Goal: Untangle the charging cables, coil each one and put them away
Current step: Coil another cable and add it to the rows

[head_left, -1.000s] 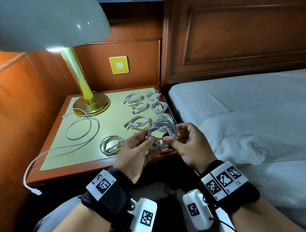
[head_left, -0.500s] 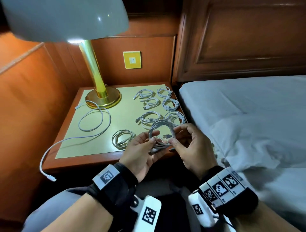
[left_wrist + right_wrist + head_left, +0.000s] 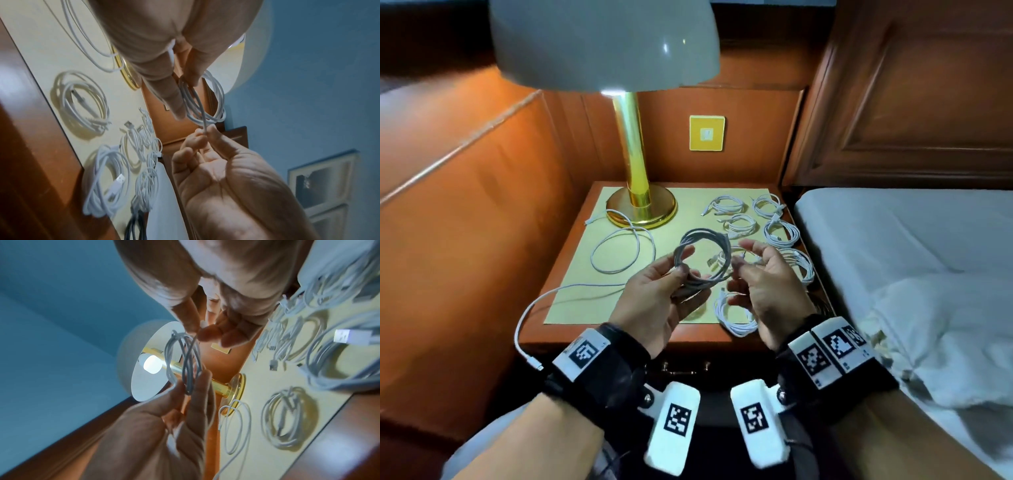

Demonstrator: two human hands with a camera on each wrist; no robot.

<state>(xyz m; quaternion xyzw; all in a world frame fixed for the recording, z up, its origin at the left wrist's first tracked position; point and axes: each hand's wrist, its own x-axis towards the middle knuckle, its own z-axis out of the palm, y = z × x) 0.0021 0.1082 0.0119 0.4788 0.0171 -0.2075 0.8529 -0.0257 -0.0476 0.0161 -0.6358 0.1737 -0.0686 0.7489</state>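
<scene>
Several coiled cables (image 3: 779, 233) lie on the nightstand (image 3: 571, 246), most to the right of the lamp (image 3: 641, 205) base; one more coil (image 3: 734, 315) sits at the front edge, well in front of the lamp. One loose cable (image 3: 619, 255) loops just in front of the lamp base & trails off the front-left corner, plug hanging. Bed (image 3: 893, 257) is well right of the lamp, wall plate (image 3: 707, 133) behind it.

Lamp shade blocks the upper part of the head view; hands cover part of the coils in front-right of the lamp.

Held coil (image 3: 703, 260) is in the air in front of the lamp, between both hands, ring standing roughly upright w/ its face toward the person in the head view.

Left hand (image 3: 657, 301) grips the coil's lower-left side, thumb over the strands. Right hand (image 3: 763, 281): head view only shows fingers loosely spread beside the coil; left wrist view shows thumb & fingertips pinching a strand (image 3: 204, 128) off the coil. Right wrist view shows the lit bulb (image 3: 152, 364) under the shade, hidden in the head view.
</scene>
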